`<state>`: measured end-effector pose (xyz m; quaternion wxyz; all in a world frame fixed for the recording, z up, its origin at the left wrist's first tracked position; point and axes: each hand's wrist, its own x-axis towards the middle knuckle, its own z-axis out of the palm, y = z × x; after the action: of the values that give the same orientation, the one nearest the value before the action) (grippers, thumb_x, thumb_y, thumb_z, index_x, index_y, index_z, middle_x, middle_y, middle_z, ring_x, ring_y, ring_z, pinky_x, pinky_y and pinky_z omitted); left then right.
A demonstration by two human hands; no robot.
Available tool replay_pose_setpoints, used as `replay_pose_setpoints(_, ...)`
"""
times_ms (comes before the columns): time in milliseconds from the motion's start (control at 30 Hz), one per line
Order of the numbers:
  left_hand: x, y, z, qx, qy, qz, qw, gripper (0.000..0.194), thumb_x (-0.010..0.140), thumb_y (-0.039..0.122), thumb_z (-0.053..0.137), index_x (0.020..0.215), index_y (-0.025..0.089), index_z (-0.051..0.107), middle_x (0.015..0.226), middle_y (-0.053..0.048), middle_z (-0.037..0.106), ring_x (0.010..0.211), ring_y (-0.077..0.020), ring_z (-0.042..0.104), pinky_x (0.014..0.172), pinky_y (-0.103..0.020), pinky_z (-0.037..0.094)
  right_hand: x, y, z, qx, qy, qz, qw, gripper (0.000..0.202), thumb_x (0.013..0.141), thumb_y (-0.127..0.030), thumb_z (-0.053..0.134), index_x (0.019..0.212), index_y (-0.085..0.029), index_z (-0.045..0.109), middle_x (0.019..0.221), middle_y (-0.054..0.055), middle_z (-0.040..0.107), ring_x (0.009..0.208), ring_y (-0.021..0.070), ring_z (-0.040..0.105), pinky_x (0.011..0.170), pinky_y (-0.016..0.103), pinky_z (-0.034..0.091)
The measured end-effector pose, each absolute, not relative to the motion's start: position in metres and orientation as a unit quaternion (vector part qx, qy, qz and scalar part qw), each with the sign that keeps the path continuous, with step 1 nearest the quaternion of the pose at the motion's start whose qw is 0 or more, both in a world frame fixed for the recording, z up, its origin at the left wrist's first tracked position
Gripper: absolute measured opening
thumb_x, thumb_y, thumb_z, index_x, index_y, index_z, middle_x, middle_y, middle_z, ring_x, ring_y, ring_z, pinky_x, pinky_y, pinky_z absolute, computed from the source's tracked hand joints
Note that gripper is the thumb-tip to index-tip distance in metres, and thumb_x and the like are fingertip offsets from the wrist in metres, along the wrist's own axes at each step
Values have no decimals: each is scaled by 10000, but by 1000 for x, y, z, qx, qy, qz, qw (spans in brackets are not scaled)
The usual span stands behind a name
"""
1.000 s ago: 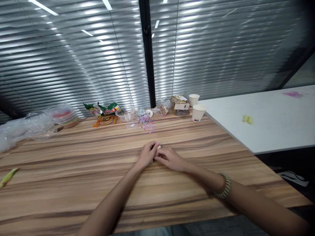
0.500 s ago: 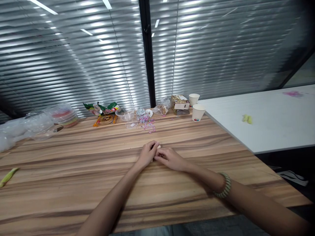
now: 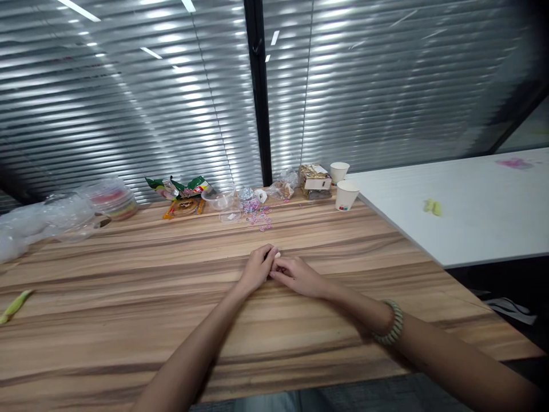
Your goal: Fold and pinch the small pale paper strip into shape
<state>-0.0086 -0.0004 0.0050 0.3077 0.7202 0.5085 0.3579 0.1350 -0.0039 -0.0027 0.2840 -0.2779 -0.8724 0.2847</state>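
Observation:
My left hand [image 3: 258,267] and my right hand [image 3: 299,276] meet near the middle of the wooden table [image 3: 171,274]. The fingers of both are bent closed around a small pale piece [image 3: 277,255], of which only a bit shows at the top between them. The rest of it is hidden by the fingers. A patterned band [image 3: 393,323] circles my right wrist. Beyond the hands lie small pink and purple pieces [image 3: 261,220].
Along the back stand two paper cups [image 3: 346,196], a golden package [image 3: 315,178], a clear bowl [image 3: 218,199], a green wrapper [image 3: 189,187] and plastic bags [image 3: 64,214]. A yellow-green strip [image 3: 15,306] lies far left. Yellow pieces [image 3: 432,207] rest on the white table [image 3: 394,197].
The view has shifted very slightly. Both hands keep nearly the same place and pose, with the fingers only a little changed around the pale piece.

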Motion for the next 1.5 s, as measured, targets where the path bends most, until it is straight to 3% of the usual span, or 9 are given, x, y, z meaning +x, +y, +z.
replay_pose_setpoints(1500, -9, 0, 4, 725, 505, 353, 306, 338, 854, 359, 331, 611, 162, 458, 567, 29, 441, 573, -110, 403, 561, -221, 309, 135, -3, -4, -265, -870, 295, 292, 94, 847, -169, 475, 783, -153, 542, 786, 27, 593, 717, 140, 528, 659, 233, 387)
